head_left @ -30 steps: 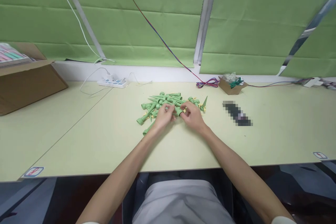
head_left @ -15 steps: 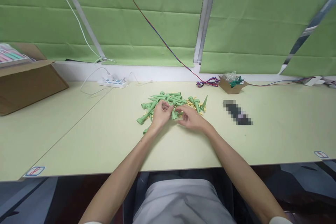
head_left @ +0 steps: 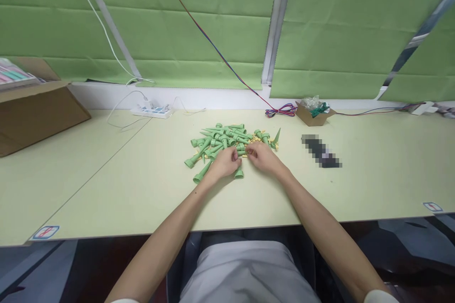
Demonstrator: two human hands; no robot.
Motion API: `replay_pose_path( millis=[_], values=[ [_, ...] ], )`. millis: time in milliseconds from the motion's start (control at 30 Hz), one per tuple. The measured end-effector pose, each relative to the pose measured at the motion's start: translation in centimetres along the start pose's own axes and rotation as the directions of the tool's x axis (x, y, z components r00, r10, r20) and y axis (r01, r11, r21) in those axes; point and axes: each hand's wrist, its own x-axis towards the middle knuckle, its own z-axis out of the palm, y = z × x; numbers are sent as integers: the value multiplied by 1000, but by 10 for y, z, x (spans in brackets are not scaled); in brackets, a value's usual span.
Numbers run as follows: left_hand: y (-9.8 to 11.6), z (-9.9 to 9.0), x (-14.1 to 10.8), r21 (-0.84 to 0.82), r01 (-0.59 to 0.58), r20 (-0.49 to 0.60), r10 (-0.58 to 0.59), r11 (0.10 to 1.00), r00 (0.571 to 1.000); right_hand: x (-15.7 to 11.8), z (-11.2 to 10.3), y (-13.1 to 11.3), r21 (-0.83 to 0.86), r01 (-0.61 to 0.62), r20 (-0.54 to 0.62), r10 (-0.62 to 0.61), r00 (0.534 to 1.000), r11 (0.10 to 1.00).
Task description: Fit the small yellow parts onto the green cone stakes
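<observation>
Many green spikes [head_left: 197, 157], two-handed work.
Left grip [head_left: 226, 161], right grip [head_left: 262, 156]: fingers curled, hold unclear. Yellow pieces [head_left: 277, 147] beyond right grip. Best: light fingertips, one spike at a time.

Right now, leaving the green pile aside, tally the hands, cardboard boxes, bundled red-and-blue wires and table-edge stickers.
Hands, left hand and right hand: 2
Cardboard boxes: 2
Wire bundle: 1
Stickers: 2
Total: 7

Two hands [head_left: 226, 163] — two boxes [head_left: 40, 116], two stickers [head_left: 46, 232], one power strip [head_left: 152, 111]
</observation>
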Motion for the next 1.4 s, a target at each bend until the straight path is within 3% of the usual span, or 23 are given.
replay_pose_path(
  millis=[200, 433, 667, 867, 1400],
  values=[
    [-1, 0, 0, 44, -42, 7, 42, 998, 999, 0, 3, 2, -1, -16, 36, 16, 999, 1000],
    [-2, 2, 0, 42, -60, 102, 56, 997, 993, 0, 3, 1, 2, -11, 35, 11, 999, 1000],
    [-4, 1, 0, 142, -53, 36, 48, 988, 998, 0, 5, 2, 0, -20, 43, 20, 999, 1000],
    [3, 0, -4, 135, -65, -21, 69, 989, 997, -1, 5, 2, 7, -23, 39, 23, 999, 1000],
    [5, -1, -4, 236, -56, -64, 73, 970, 995, -1, 6, -2, -8, -59, 26, 60, 998, 998]
  ],
)
